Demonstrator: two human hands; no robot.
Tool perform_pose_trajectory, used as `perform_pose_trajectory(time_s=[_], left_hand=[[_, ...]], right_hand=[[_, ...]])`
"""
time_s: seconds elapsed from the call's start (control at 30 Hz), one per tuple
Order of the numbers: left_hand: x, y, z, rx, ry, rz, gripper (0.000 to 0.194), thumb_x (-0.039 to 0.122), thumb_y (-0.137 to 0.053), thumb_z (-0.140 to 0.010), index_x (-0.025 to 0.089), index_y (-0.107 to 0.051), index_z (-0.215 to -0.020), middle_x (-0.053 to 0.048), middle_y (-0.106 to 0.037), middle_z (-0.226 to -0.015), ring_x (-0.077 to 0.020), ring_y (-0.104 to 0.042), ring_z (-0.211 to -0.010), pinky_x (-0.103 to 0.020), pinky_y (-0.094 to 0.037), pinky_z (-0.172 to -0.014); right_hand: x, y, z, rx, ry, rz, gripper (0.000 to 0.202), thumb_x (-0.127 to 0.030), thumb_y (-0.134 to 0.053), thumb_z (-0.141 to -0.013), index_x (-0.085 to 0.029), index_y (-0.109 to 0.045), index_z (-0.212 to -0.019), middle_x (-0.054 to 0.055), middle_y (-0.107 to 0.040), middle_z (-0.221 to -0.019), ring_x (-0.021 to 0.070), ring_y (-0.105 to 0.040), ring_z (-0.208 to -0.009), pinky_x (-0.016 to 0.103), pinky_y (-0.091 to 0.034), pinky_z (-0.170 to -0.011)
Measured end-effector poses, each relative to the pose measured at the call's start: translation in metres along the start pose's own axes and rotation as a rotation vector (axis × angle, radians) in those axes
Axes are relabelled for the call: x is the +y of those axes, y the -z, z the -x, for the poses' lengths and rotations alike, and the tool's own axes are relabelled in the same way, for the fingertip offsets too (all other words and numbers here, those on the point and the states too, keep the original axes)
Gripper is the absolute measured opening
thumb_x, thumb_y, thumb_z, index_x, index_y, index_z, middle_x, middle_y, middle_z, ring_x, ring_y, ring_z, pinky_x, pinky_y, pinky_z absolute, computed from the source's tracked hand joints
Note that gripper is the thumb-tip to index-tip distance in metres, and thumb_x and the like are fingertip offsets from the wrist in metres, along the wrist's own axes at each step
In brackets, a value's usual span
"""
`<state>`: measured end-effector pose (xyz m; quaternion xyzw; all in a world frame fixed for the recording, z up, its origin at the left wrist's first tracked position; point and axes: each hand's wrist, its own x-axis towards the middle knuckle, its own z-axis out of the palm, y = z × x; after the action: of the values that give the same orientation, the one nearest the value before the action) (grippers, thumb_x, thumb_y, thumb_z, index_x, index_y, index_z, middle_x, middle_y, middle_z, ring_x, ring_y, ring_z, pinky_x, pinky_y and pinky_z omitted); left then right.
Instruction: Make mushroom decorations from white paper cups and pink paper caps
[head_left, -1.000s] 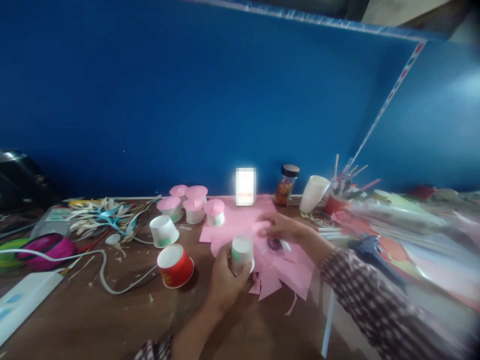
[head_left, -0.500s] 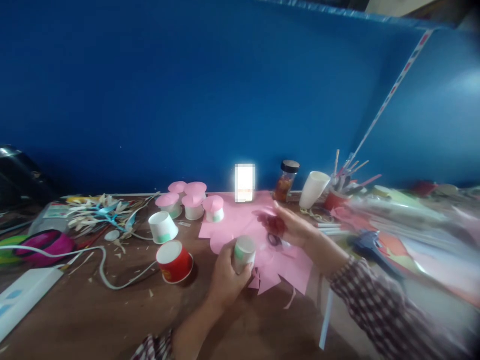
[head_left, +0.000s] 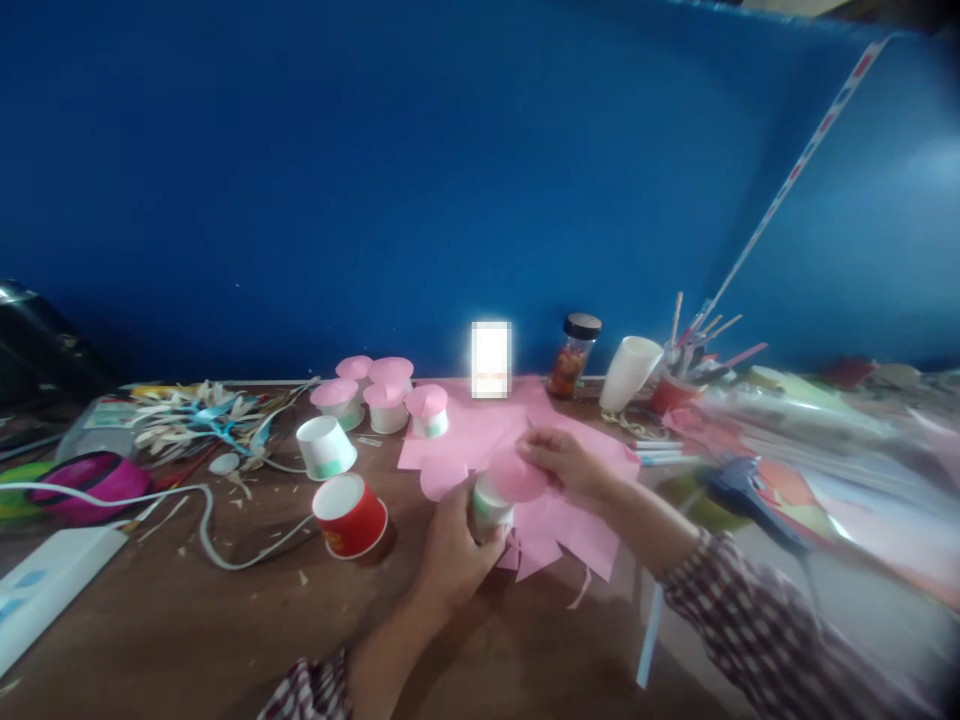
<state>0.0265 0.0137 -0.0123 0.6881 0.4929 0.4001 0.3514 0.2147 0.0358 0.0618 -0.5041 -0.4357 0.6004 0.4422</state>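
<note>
My left hand (head_left: 459, 545) is wrapped round a small white paper cup (head_left: 491, 508) with a green patch, low over the table. Between the pinched fingers of my right hand (head_left: 562, 462) is a pink paper cone (head_left: 517, 474), which overlaps the top of that cup; whether the two touch I cannot tell. Pink paper sheets (head_left: 480, 428) and cut scraps lie beneath and beyond my hands. To the left stand an upside-down white cup (head_left: 326, 447) and a red paper cup (head_left: 349, 515). Behind them are several white cups topped with pink cones (head_left: 427, 402).
At the back stand a dark-lidded jar (head_left: 574, 355), a white tumbler (head_left: 630, 372) and a holder of sticks (head_left: 675, 390). A blue glue gun (head_left: 757, 500) lies right. On the left are a white cable (head_left: 210, 530), a power strip (head_left: 56, 590) and a magenta round object (head_left: 94, 487).
My right hand has come back toward the cup and now has a pink paper cone in its fingers. My left hand keeps the cup in nearly the same place.
</note>
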Motion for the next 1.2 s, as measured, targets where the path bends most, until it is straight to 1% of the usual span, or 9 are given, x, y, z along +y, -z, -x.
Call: perform_pose_trajectory(time_s=[0.1, 0.2, 0.37, 0.5, 0.67, 0.83, 0.93, 1.07, 1.2], left_hand=[[0.003, 0.001, 0.000, -0.023, 0.038, 0.000, 0.055, 0.022, -0.067, -0.067, 0.018, -0.054, -0.120, -0.012, -0.063, -0.114, -0.0280, -0.059, -0.107, -0.041, -0.047, -0.089], [0.001, 0.001, 0.000, -0.031, 0.060, -0.005, 0.054, 0.025, -0.068, -0.067, 0.017, -0.055, -0.119, -0.012, -0.064, -0.112, -0.0285, -0.059, -0.106, -0.041, -0.047, -0.088], [-0.005, 0.000, 0.001, -0.022, 0.005, 0.002, 0.062, 0.026, -0.070, -0.067, 0.018, -0.050, -0.125, -0.012, -0.060, -0.122, -0.0284, -0.055, -0.113, -0.043, -0.044, -0.094], [-0.005, 0.000, 0.001, -0.008, 0.013, 0.008, 0.063, 0.029, -0.071, -0.068, 0.018, -0.050, -0.126, -0.012, -0.061, -0.119, -0.0278, -0.056, -0.110, -0.042, -0.045, -0.092], [-0.004, -0.001, 0.002, 0.019, 0.015, 0.033, 0.058, 0.033, -0.071, -0.069, 0.018, -0.052, -0.122, -0.012, -0.061, -0.115, -0.0274, -0.058, -0.106, -0.041, -0.046, -0.089], [-0.004, 0.001, 0.003, -0.001, 0.019, 0.025, 0.060, 0.029, -0.070, -0.068, 0.017, -0.050, -0.123, -0.012, -0.061, -0.114, -0.0287, -0.057, -0.106, -0.042, -0.046, -0.087], [0.001, 0.005, 0.004, -0.037, -0.025, 0.054, 0.053, 0.030, -0.067, -0.072, 0.018, -0.052, -0.121, -0.011, -0.062, -0.113, -0.0277, -0.058, -0.103, -0.041, -0.047, -0.087], [0.007, 0.009, 0.005, -0.091, -0.053, 0.080, 0.046, 0.035, -0.062, -0.079, 0.019, -0.053, -0.121, -0.010, -0.062, -0.116, -0.0274, -0.058, -0.106, -0.041, -0.046, -0.089], [0.005, 0.006, 0.005, -0.052, -0.038, 0.027, 0.046, 0.031, -0.066, -0.074, 0.018, -0.055, -0.117, -0.010, -0.063, -0.112, -0.0279, -0.059, -0.103, -0.041, -0.047, -0.087]], right_hand=[[0.004, -0.007, -0.002, 0.014, -0.001, 0.012, 0.029, -0.039, -0.078, -0.068, -0.016, -0.063, -0.076, -0.004, -0.054, -0.064, 0.0055, -0.045, -0.053, 0.019, -0.034, -0.046], [0.007, -0.011, -0.003, 0.037, -0.021, 0.033, 0.030, -0.041, -0.077, -0.068, -0.016, -0.062, -0.077, -0.006, -0.051, -0.062, 0.0050, -0.042, -0.052, 0.018, -0.032, -0.046], [0.017, -0.016, -0.003, 0.063, -0.053, 0.112, 0.029, -0.040, -0.075, -0.068, -0.016, -0.062, -0.078, -0.005, -0.051, -0.061, 0.0051, -0.041, -0.049, 0.018, -0.028, -0.043], [0.023, -0.022, -0.004, 0.105, 0.000, 0.197, 0.027, -0.040, -0.073, -0.069, -0.016, -0.061, -0.076, -0.006, -0.049, -0.057, 0.0055, -0.039, -0.046, 0.019, -0.026, -0.042], [0.025, -0.028, -0.004, 0.155, 0.083, 0.315, 0.019, -0.033, -0.068, -0.072, -0.016, -0.062, -0.078, -0.005, -0.052, -0.057, 0.0073, -0.041, -0.048, 0.021, -0.030, -0.044], [0.025, -0.027, -0.004, 0.161, 0.120, 0.403, 0.015, -0.032, -0.066, -0.074, -0.017, -0.065, -0.077, -0.003, -0.054, -0.060, 0.0097, -0.045, -0.053, 0.022, -0.034, -0.047], [0.025, -0.026, -0.004, 0.156, 0.133, 0.438, 0.014, -0.032, -0.064, -0.075, -0.018, -0.065, -0.078, -0.003, -0.055, -0.059, 0.0105, -0.047, -0.053, 0.023, -0.035, -0.048], [0.025, -0.026, -0.003, 0.151, 0.148, 0.472, 0.014, -0.032, -0.061, -0.077, -0.018, -0.065, -0.080, -0.002, -0.056, -0.059, 0.0114, -0.049, -0.053, 0.023, -0.037, -0.050], [0.023, -0.029, -0.002, 0.178, 0.160, 0.502, 0.013, -0.030, -0.063, -0.074, -0.018, -0.065, -0.079, -0.003, -0.055, -0.061, 0.0114, -0.050, -0.057, 0.023, -0.038, -0.052]])
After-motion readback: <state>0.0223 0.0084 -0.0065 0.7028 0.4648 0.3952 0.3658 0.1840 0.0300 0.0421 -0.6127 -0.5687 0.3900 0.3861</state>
